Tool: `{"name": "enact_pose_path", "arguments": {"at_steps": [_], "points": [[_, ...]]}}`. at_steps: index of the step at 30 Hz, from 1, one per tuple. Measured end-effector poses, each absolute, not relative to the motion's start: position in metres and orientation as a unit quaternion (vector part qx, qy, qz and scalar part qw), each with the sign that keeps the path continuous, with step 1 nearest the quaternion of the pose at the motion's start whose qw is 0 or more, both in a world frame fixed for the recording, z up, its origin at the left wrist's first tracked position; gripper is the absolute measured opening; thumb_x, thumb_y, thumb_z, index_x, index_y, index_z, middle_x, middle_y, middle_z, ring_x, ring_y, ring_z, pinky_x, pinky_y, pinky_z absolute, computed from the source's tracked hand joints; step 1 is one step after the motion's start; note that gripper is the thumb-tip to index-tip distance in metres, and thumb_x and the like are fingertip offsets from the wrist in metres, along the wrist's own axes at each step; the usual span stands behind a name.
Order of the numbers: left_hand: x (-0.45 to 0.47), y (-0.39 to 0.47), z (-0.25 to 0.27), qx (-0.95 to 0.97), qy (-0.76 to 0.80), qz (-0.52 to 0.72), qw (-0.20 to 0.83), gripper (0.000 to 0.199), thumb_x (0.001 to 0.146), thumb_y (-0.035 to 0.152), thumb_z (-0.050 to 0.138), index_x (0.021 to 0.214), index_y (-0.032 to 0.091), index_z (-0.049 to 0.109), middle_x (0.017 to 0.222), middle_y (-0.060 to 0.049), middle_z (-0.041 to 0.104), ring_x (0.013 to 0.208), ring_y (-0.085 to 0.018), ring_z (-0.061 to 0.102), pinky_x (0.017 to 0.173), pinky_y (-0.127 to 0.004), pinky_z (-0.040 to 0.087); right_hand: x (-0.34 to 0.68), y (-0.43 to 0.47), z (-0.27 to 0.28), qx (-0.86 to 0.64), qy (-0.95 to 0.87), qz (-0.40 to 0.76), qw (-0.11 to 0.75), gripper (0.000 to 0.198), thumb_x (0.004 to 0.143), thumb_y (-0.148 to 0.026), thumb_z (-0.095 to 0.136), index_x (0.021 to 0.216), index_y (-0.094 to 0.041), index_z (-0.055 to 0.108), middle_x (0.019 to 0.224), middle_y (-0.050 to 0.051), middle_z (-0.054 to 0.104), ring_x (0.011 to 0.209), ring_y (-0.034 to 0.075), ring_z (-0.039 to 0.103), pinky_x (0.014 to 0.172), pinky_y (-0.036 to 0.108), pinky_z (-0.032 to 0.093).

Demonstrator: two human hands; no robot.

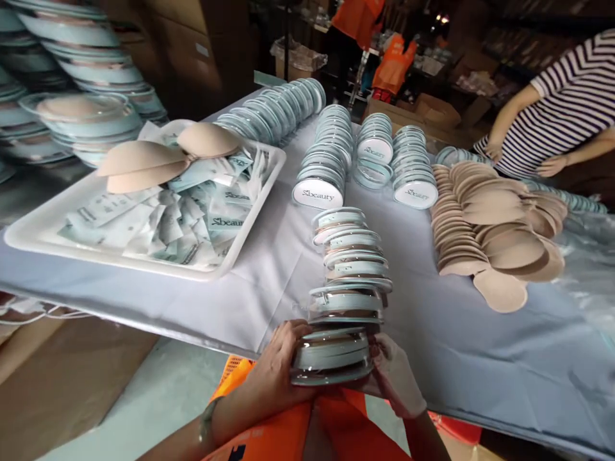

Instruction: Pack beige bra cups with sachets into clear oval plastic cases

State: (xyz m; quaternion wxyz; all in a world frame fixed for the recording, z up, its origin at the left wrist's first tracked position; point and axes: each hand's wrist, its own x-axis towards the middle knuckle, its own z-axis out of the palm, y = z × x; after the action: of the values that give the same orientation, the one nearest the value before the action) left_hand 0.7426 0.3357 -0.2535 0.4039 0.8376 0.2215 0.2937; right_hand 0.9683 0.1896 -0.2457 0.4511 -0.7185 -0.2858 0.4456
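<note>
My left hand and my right hand, which wears a white glove, are closed around the two sides of a round clear plastic case. Pale blue card and something brownish show through its wall. This case is nearest to me at the table's front edge. Directly beyond it rises a column of similar round cases, slightly out of line with one another. The undersides of both hands and some fingertips are hidden by the case.
To the left, a white tray holds printed packets and beige bra cups. Rows of cases marked "beauty" stand farther back. Beige cups are piled at right. Tall case stacks rise far left. A person in a striped shirt stands opposite.
</note>
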Motion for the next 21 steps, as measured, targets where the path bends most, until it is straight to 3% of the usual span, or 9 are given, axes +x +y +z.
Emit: {"name": "enact_pose_path", "arguments": {"at_steps": [3,6,8,12,14,17,21], "points": [[0.745,0.33,-0.27,0.803,0.271,0.276,0.453,0.064,0.071,0.031,0.078,0.127,0.023,0.047,0.12,-0.011,0.063,0.108,-0.03,0.066,0.091,-0.043,0.057,0.965,0.193,-0.25,-0.661,-0.205,0.508,0.513,0.067,0.069,-0.073,0.076,0.097,-0.016,0.058,0.084,0.002,0.06,0.069,0.012,0.053,0.061,0.024,0.044],[0.744,0.33,-0.282,0.771,0.306,0.277,0.486,0.069,0.068,0.033,0.079,0.127,0.022,0.045,0.118,-0.009,0.063,0.105,-0.03,0.066,0.09,-0.043,0.058,0.97,0.191,-0.249,-0.645,-0.167,0.566,0.485,0.055,0.064,-0.056,0.082,0.092,-0.018,0.054,0.063,-0.008,0.048,0.051,0.006,0.039,0.049,0.02,0.031],[0.744,0.332,-0.284,0.772,0.298,0.278,0.487,0.067,0.067,0.033,0.079,0.125,0.022,0.047,0.116,-0.009,0.063,0.103,-0.03,0.066,0.089,-0.043,0.058,0.976,0.189,-0.246,-0.651,-0.176,0.574,0.464,0.043,0.063,-0.045,0.078,0.085,-0.019,0.051,0.055,-0.01,0.043,0.046,0.006,0.036,0.048,0.02,0.029],[0.746,0.336,-0.275,0.814,0.239,0.266,0.457,0.055,0.068,0.027,0.078,0.118,0.02,0.056,0.112,-0.01,0.064,0.103,-0.031,0.064,0.091,-0.046,0.056,0.994,0.197,-0.209,-0.7,-0.334,0.556,0.298,0.025,0.073,-0.042,0.059,0.069,-0.019,0.052,0.056,-0.003,0.052,0.048,0.009,0.042,0.049,0.023,0.029],[0.748,0.335,-0.27,0.832,0.217,0.26,0.439,0.048,0.071,0.024,0.076,0.116,0.019,0.059,0.11,-0.011,0.065,0.102,-0.032,0.064,0.091,-0.048,0.056,0.994,0.206,-0.177,-0.707,-0.446,0.506,0.211,0.027,0.079,-0.039,0.05,0.063,-0.018,0.052,0.06,0.0,0.053,0.056,0.011,0.044,0.054,0.024,0.032],[0.756,0.327,-0.269,0.841,0.204,0.251,0.433,0.051,0.074,0.025,0.076,0.121,0.017,0.057,0.112,-0.014,0.065,0.106,-0.034,0.063,0.094,-0.052,0.055,0.968,0.222,-0.136,-0.73,-0.524,0.413,0.146,0.032,0.087,-0.034,0.044,0.061,-0.018,0.052,0.057,0.0,0.05,0.054,0.011,0.042,0.054,0.025,0.03],[0.77,0.316,-0.276,0.827,0.226,0.257,0.446,0.066,0.073,0.024,0.076,0.132,0.013,0.047,0.122,-0.019,0.061,0.116,-0.038,0.06,0.1,-0.056,0.053,0.908,0.241,-0.126,-0.762,-0.633,0.124,-0.062,0.014,0.08,-0.013,0.054,0.07,-0.013,0.064,0.067,0.011,0.064,0.06,0.02,0.058,0.053,0.029,0.027]]}}
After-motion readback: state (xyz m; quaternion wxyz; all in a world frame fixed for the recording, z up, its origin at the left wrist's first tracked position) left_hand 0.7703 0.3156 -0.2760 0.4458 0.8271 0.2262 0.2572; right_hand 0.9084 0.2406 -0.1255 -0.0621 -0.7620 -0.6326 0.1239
